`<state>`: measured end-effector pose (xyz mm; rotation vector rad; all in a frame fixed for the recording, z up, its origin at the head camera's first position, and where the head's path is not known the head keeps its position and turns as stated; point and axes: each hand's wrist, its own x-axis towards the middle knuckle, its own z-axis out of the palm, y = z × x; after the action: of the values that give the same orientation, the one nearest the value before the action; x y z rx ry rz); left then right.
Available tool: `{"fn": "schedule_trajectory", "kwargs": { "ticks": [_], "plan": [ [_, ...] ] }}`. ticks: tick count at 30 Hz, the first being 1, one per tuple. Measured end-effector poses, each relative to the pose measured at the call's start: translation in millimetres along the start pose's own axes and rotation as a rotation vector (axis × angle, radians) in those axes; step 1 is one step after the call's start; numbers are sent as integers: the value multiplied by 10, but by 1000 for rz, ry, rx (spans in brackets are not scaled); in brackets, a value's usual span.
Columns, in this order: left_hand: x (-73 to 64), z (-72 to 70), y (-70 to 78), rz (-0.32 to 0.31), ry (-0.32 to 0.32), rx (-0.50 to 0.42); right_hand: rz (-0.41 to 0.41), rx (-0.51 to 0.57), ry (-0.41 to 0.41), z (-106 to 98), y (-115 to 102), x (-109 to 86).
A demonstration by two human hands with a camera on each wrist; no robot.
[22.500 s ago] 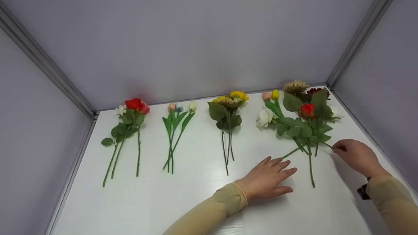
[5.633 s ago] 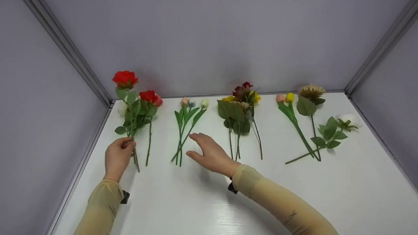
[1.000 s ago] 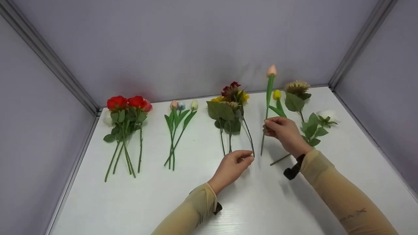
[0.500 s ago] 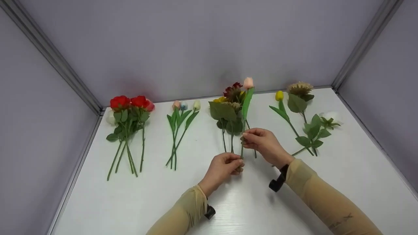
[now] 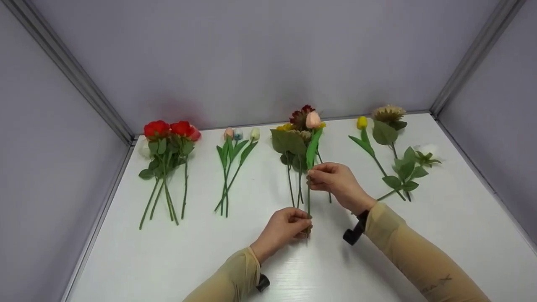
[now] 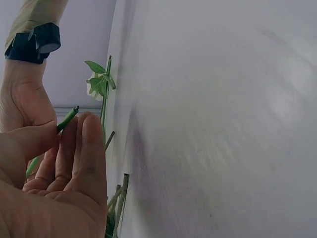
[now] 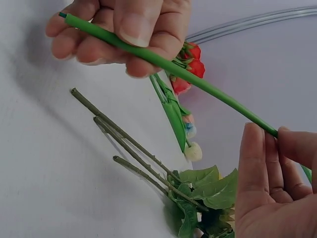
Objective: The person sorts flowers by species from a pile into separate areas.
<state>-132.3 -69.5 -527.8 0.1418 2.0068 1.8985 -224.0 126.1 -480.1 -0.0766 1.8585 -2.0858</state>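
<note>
A pink tulip (image 5: 313, 120) with a green leaf is held upright between both hands, in front of the middle flowers. My right hand (image 5: 337, 184) pinches its stem just below the leaf. Lower down, my left hand (image 5: 283, 230) pinches the stem near its cut end. In the right wrist view the smooth green stem (image 7: 213, 93) runs between the two hands, the left thumb lying across it. The stem's end (image 6: 68, 119) sticks out past the left thumb in the left wrist view. Behind the tulip lie yellow and dark red flowers with broad leaves (image 5: 287, 141).
On the white table (image 5: 168, 264), red roses (image 5: 156, 129) lie at the left beside a group of tulips (image 5: 254, 134). At the right are a yellow tulip (image 5: 361, 122), a beige flower (image 5: 389, 113) and a white rose (image 5: 427, 152). Grey walls (image 5: 268, 63) enclose the table.
The right hand has brought the pink tulip leftward from the right-hand group, and the left hand has taken its lower stem. Earlier, a red rose joined the left group and a dark red flower the middle.
</note>
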Motion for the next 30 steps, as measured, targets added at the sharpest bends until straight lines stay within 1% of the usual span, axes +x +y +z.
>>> {"fn": "schedule_trajectory", "kwargs": {
  "ticks": [4,9,14,16,19,23,25,26,27,28,30],
  "plan": [
    [12,-10,-6,8,21,-34,3,-9,6,49,15,16],
    [21,-30,-22,3,66,-46,10,-13,21,96,21,43],
    [24,-64,-29,12,100,-64,11,-24,23,130,41,62],
    [23,-90,-31,18,108,-54,8,-22,17,155,48,69],
    [19,-155,-34,25,125,-8,3,-25,1,211,58,95],
    [2,-299,-10,17,149,65,-14,-35,-12,319,77,165],
    [-14,-400,11,9,164,96,-39,-85,-25,377,89,202],
    [-22,-460,20,4,173,114,-59,-134,-32,408,98,219],
    [-29,-525,28,-2,184,134,-82,-210,-39,439,106,229],
    [-35,-598,34,-9,196,153,-114,-309,-44,472,117,239],
    [-43,-765,51,-23,227,191,-189,-536,-56,543,141,249]
  ]
}}
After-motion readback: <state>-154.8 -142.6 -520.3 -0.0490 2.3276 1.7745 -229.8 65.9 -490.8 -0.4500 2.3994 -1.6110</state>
